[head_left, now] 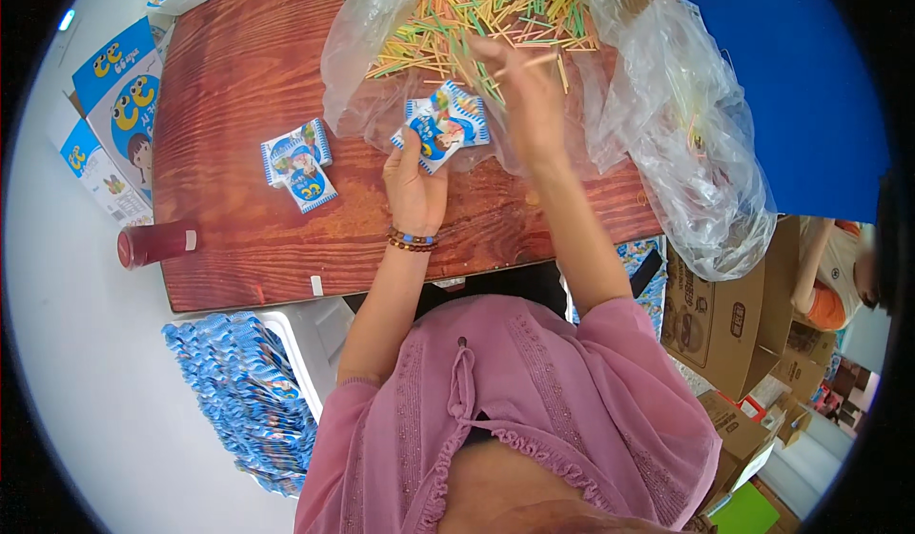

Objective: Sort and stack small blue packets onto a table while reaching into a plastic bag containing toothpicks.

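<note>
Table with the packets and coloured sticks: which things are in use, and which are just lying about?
In use:
left hand holding small packets
right hand picking coloured sticks
clear bag

Lying about:
two packets on the table
red bottle
cardboard boxes
stacked packets

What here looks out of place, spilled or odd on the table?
A red bottle lies on its side at the table's left edge, partly overhanging. Two packets lie loose and askew, apart from the left hand. The sticks are a jumbled heap, but inside the plastic bag, not spilled.
</note>
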{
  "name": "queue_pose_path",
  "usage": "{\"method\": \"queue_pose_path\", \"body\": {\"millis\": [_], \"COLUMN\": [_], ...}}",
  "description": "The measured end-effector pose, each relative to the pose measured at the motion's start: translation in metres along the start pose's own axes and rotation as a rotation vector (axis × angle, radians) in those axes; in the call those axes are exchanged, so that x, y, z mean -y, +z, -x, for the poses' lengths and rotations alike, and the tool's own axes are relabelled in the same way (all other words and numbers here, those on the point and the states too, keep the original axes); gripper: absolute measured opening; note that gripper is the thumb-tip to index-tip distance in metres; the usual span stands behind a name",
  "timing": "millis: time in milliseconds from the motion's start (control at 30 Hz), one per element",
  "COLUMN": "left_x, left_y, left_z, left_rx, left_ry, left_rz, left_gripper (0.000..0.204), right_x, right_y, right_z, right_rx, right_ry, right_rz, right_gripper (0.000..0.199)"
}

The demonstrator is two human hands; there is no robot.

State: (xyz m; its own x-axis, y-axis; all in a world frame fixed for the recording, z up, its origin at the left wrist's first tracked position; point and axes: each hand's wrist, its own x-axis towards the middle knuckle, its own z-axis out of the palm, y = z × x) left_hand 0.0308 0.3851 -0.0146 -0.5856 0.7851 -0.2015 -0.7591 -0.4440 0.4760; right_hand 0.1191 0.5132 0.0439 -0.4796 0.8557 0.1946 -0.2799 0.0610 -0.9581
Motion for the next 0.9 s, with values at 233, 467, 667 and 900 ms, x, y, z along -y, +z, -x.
{"method": "queue_pose_path", "body": {"millis": [233,467,667,900], "left_x": [-0.008,-0.012,-0.013,-0.015], "left_y": [-0.01,-0.018,-0.016,-0.017], "left_z": [0.004,0.008,0.006,0.009], "left_rx": [-0.026,-0.064,-0.033,-0.08], "left_ry": [0.006,0.007,0.009,0.008], "left_rz": [-0.037,-0.091,-0.098,-0.057], "left_gripper": [0.028,0.032,0.032,0.032], "right_x": [-0.029,-0.026,-0.045,-0.033], "right_y": [-0.095,-0.085,-0.087,-0.109], "right_z": [-0.059,-0.074,-0.098,-0.093], "right_rx": [0.09,0.317,0.376,0.403], "right_ry": [0.091,0.03,0.078,0.414], "right_rz": [1.423,1.607,1.613,0.891], "right_gripper": [0.031,0.027,0.024,0.017]}}
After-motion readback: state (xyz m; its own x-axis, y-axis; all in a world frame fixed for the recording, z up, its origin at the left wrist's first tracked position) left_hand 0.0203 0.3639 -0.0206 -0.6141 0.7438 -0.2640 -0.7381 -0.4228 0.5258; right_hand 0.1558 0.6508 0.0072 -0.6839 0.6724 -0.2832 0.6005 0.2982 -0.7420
